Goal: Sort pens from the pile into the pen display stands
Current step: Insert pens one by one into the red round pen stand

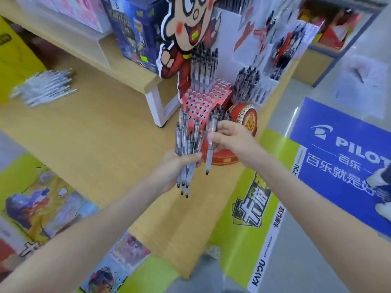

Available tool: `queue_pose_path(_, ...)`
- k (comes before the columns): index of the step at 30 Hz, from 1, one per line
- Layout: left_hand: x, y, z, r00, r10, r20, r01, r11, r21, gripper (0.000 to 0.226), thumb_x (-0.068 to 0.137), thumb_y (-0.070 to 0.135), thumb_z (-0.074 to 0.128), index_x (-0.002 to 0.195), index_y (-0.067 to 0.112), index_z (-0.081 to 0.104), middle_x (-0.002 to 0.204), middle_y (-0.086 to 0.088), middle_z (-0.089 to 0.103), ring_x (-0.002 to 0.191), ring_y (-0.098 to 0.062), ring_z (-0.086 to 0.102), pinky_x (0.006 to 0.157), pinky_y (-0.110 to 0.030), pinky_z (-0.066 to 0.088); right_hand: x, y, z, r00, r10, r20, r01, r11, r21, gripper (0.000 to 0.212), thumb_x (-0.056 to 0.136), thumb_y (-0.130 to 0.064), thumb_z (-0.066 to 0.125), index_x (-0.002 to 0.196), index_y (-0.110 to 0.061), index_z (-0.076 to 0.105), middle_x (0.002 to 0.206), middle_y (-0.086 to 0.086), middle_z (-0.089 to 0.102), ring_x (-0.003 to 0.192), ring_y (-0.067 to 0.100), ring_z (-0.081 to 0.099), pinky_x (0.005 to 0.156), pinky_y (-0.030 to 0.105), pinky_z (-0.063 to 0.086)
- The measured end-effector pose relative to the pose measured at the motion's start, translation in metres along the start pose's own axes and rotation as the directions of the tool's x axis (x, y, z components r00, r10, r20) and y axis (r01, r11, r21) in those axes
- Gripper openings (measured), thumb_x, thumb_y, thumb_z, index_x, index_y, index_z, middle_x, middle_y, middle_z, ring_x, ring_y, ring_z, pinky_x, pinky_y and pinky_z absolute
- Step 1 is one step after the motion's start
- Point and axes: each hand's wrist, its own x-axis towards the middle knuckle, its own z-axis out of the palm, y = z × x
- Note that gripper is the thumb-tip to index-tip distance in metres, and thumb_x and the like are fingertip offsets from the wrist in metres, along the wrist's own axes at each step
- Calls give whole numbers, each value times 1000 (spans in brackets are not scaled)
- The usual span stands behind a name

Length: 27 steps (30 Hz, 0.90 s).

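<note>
My left hand (175,168) grips a bundle of clear pens (187,142) with black tips pointing down, held above the wooden table (101,132). Just to its right, my right hand (230,138) pinches a single clear pen (211,144), upright, in front of the red pen display stand (203,102). That stand has many round holes; several pens stand in its back rows and in a front cluster. A second group of pens (246,83) fills a holder to the right. The pen pile (44,86) lies blurred at the table's far left.
A cartoon character cutout (186,24) rises behind the stand. A raised wooden shelf (127,66) with a blue box (133,28) stands at the back. A red drum-shaped decoration (245,119) sits beside the stand. The table's right edge drops to a floor with a blue banner (342,161).
</note>
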Motion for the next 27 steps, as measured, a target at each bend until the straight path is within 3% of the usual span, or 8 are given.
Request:
queue_pose_path(4, 10, 27, 36, 993, 31, -117, -39, 997, -66, 26, 83, 10, 70, 106, 0, 63, 80, -3, 69, 76, -17, 65, 73, -27, 53, 17, -33, -55, 996, -79, 30, 80, 996, -42, 14, 87, -3, 63, 80, -14, 56, 64, -3, 61, 60, 11, 62, 58, 25, 55)
queue_pose_path(9, 25, 53, 81, 950, 93, -297, -143, 978, -153, 35, 84, 10, 69, 114, -5, 61, 74, 0, 68, 65, -9, 66, 60, -20, 51, 46, -57, -124, 972, -231, 37, 233, 969, -86, 13, 88, -4, 61, 84, -15, 58, 75, 6, 55, 61, 7, 58, 61, 23, 51)
queue_pose_path(12, 28, 62, 96, 898, 119, -423, -238, 941, -240, 66, 73, 21, 78, 127, -8, 53, 83, -5, 69, 74, -14, 68, 71, -27, 52, 69, -68, -150, 954, -298, 45, 301, 949, -97, 11, 89, -1, 59, 92, -8, 51, 74, 8, 54, 56, 2, 59, 59, 20, 52)
queue_pose_path(14, 26, 68, 102, 856, 100, -507, -279, 915, -291, 82, 64, 30, 84, 128, -9, 52, 87, -9, 68, 79, -20, 66, 73, -28, 51, 87, -78, -158, 932, -346, 110, 359, 923, -141, 18, 89, -2, 60, 88, -14, 46, 72, 6, 56, 59, 5, 61, 61, 20, 53)
queue_pose_path(17, 26, 76, 105, 830, 111, -547, -293, 921, -257, 49, 61, 36, 80, 93, 0, 70, 82, -9, 66, 76, -22, 63, 76, -31, 49, 117, -91, -163, 935, -319, 158, 343, 927, -155, 21, 86, -6, 65, 81, -17, 48, 74, 10, 59, 69, 19, 64, 71, 33, 55)
queue_pose_path(20, 32, 91, 98, 816, 202, -541, -340, 926, -166, 34, 68, 27, 72, 93, 4, 65, 76, -2, 67, 72, -14, 66, 69, -26, 54, 147, -98, -163, 923, -323, 212, 360, 916, -175, 20, 82, -16, 70, 79, -20, 52, 74, 3, 62, 76, 27, 66, 82, 50, 54)
queue_pose_path(23, 42, 109, 87, 819, 266, -509, -363, 927, -99, 38, 70, 21, 68, 101, 0, 63, 77, -1, 68, 72, -10, 68, 65, -20, 53, 169, -103, -163, 894, -361, 264, 412, 896, -168, 19, 87, -11, 66, 81, -21, 50, 71, -2, 60, 69, 14, 63, 75, 35, 56)
queue_pose_path(27, 61, 121, 69, 829, 310, -465, -347, 938, 5, 31, 65, 12, 82, 92, 6, 66, 75, 2, 71, 72, -11, 68, 68, -22, 57, 190, -104, -161, 897, -370, 241, 413, 897, -161, 12, 88, 0, 60, 85, -11, 55, 75, 3, 61, 63, 7, 61, 67, 20, 53)
